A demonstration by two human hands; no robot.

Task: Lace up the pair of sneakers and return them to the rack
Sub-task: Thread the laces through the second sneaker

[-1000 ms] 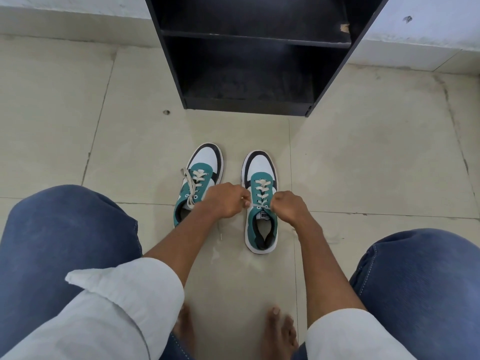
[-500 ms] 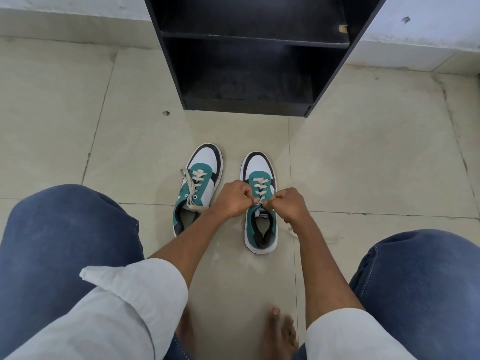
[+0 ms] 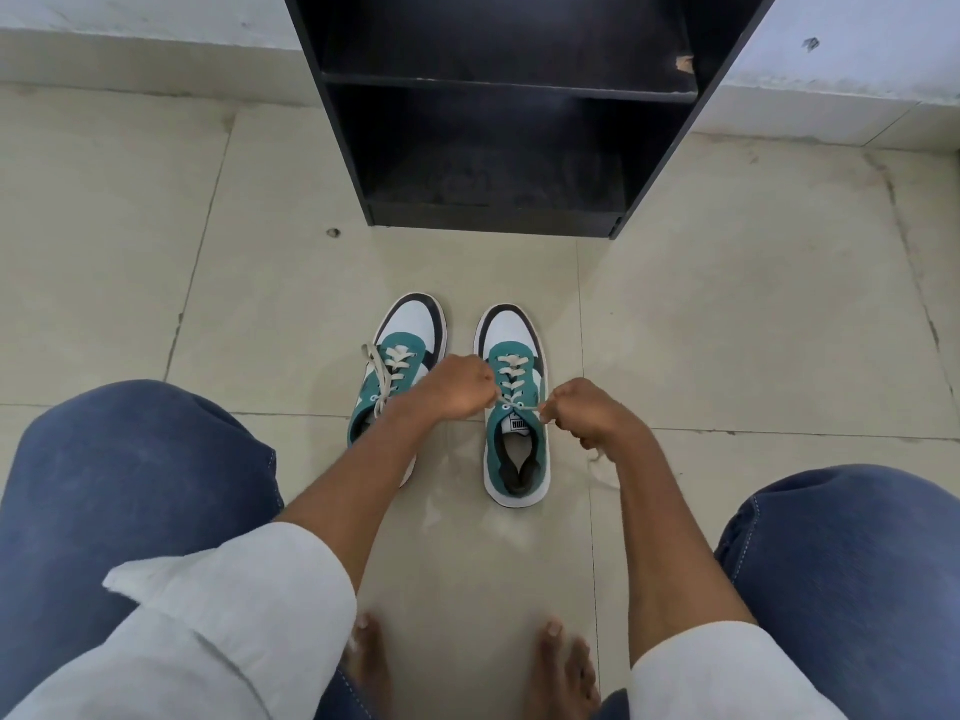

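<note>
Two teal, white and black sneakers stand side by side on the floor, toes pointing at the rack. The right sneaker [image 3: 514,454] is laced up to its tongue. My left hand [image 3: 457,387] and my right hand [image 3: 587,413] each pinch one end of its cream lace [image 3: 522,406], stretched taut across the top eyelets. The left sneaker [image 3: 402,345] sits partly under my left wrist, with a loose lace end trailing over its left side. The black rack [image 3: 498,220] stands just beyond the shoes, its lower shelves bare.
Pale floor tiles [image 3: 727,330] spread around the shoes. My knees in blue jeans frame the view at left [image 3: 130,485] and right [image 3: 857,563], and my bare feet [image 3: 566,667] rest at the bottom. A low white wall ledge [image 3: 831,70] runs behind the rack.
My hands came together over the right sneaker's top eyelets, then moved apart sideways, drawing the lace taut. The sneakers have stayed in place.
</note>
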